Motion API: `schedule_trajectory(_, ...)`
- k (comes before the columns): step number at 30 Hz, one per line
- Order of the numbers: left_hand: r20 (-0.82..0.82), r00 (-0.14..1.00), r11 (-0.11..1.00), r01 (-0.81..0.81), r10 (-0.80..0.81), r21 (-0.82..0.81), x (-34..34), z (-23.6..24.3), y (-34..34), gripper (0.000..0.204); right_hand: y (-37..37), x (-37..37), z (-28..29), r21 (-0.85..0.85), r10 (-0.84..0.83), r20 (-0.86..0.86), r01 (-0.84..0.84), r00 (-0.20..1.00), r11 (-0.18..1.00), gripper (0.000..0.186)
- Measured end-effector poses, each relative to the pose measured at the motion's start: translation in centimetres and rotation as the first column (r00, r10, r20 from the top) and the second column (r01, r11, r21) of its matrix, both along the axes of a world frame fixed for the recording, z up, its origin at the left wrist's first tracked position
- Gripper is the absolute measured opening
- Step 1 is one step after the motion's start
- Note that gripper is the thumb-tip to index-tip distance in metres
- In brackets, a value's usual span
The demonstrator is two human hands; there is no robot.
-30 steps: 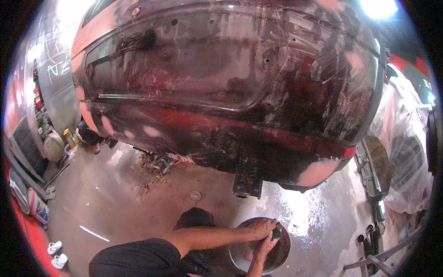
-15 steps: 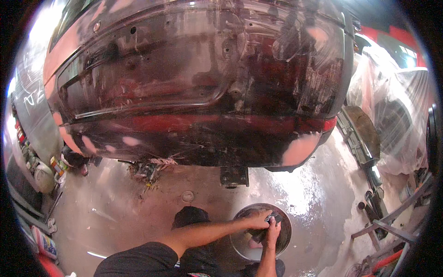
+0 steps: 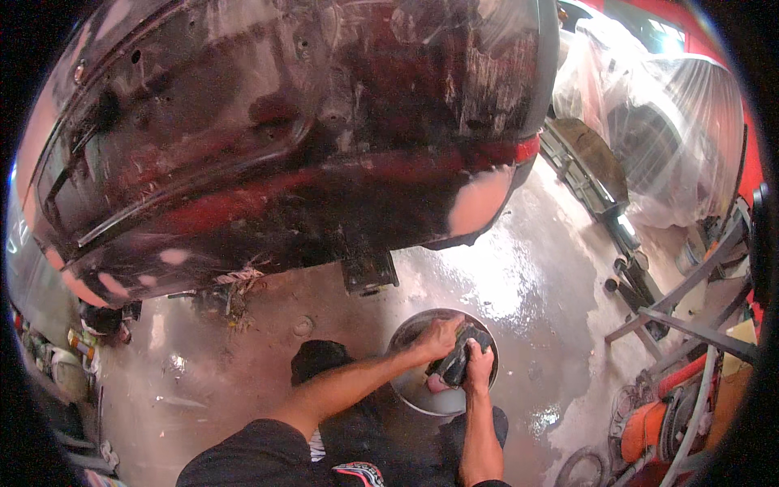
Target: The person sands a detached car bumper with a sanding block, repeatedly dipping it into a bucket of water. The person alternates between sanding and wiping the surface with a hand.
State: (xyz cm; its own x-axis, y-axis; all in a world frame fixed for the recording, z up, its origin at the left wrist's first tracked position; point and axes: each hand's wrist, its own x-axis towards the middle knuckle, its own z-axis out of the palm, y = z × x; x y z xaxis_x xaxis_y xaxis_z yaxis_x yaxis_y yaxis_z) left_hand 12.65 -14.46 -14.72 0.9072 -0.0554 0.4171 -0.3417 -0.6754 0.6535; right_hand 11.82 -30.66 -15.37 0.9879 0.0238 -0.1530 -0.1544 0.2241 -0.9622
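Over a round metal basin (image 3: 393, 391) on the floor, both of my hands work at a dark, blackish piece (image 3: 462, 363), cloth-like or pad-like; its exact kind cannot be made out. My right hand (image 3: 479, 364) is closed on its right side, thumb lying across it. My left hand (image 3: 439, 338) reaches across from the left, fingers curled at the piece's upper end. Below the dark piece, something pinkish (image 3: 436, 384) shows inside the basin. Part of the basin's inside is hidden by my hands.
Ahead stands a car body (image 3: 243, 162) with sanded dark paint and pink filler patches (image 3: 483, 199). Plastic sheeting (image 3: 682, 122) drapes something at right, near a loose bumper-like part (image 3: 588, 162). Metal stand bars (image 3: 698, 333) and an orange machine (image 3: 641, 430) are lower right. The floor is wet.
My view has swung right and down, so the car shifts left and up. The dark piece has turned to show more of itself, my hands still on it.
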Motion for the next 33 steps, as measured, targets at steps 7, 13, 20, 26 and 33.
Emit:
schedule_trajectory(7, -0.131, 0.99, 0.919, 0.01, 0.045, 0.394, -0.4, 4.8, -0.8, 0.058, -2.3, 0.3, -1.6, 0.034, -0.205, -0.047, 0.207, 0.978, 0.978, 0.031)
schedule_trajectory(13, -0.148, 0.987, 0.985, -0.045, 0.07, 0.165, -0.4, 1.8, -3.0, 0.023, -1.3, 0.7, 0.4, 0.015, -0.1, -0.091, 0.101, 0.991, 0.995, 0.043)
schedule_trajectory(20, -0.207, 0.968, 0.978, -0.17, 0.142, -0.121, -1.6, 3.9, -2.3, 0.037, 0.5, -0.1, 3.5, 0.269, 0.125, -0.144, -0.083, 0.982, 0.96, 0.067)
schedule_trajectory(26, -0.324, 0.927, 0.965, -0.114, 0.189, 0.236, 0.7, 4.3, -1.1, 0.027, -0.1, 1.1, 0.1, 0.309, 0.211, -0.167, -0.152, 0.963, 0.939, 0.07)
schedule_trajectory(33, -0.06, 0.948, 0.95, -0.309, 0.312, 0.055, 0.6, 7.2, 1.2, 0.034, 0.5, -0.4, -0.9, -0.13, 0.14, -0.322, -0.19, 0.936, 0.973, 0.069)
